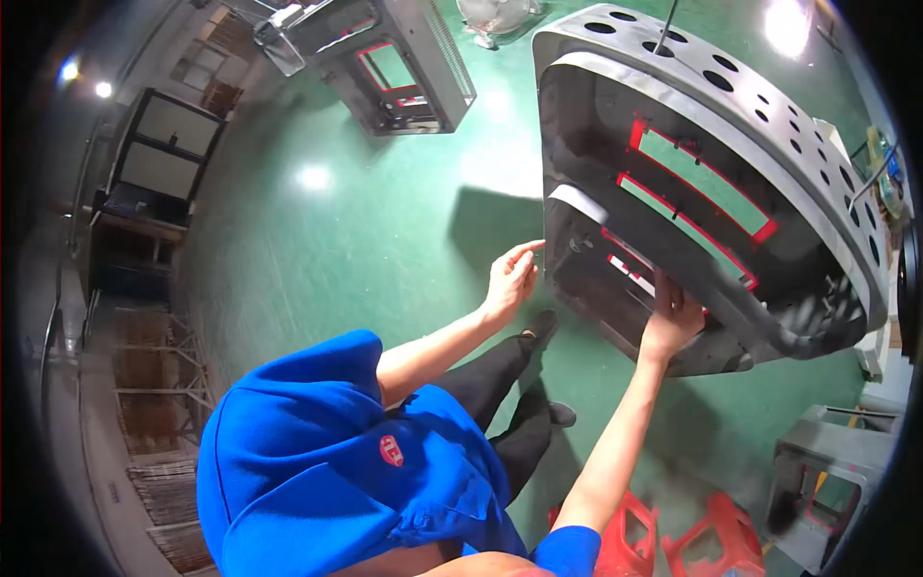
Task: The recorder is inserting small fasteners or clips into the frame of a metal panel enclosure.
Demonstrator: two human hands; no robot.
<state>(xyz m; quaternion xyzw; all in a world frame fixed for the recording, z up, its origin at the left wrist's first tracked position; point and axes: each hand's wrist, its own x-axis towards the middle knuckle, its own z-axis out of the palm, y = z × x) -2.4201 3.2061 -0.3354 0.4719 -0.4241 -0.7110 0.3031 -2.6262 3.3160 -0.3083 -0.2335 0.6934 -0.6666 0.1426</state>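
Note:
A large grey metal housing hangs tilted at the right, with round holes along its top side and red-edged rectangular openings in its dark inner face. My right hand reaches into its lower part. The fingers stretch up against the lower inner panel, beside a narrow red-edged slot. Shadow covers those fingertips, and I see nothing held there. At the housing's left edge is my left hand, its index finger extended to the rim and the other fingers loosely bent. Nothing shows in this hand.
Another grey metal housing with a red-edged opening hangs at the far side. Red plastic stools stand at the lower right, near a smaller grey metal frame. A dark-framed cabinet lines the left wall. Green floor lies below.

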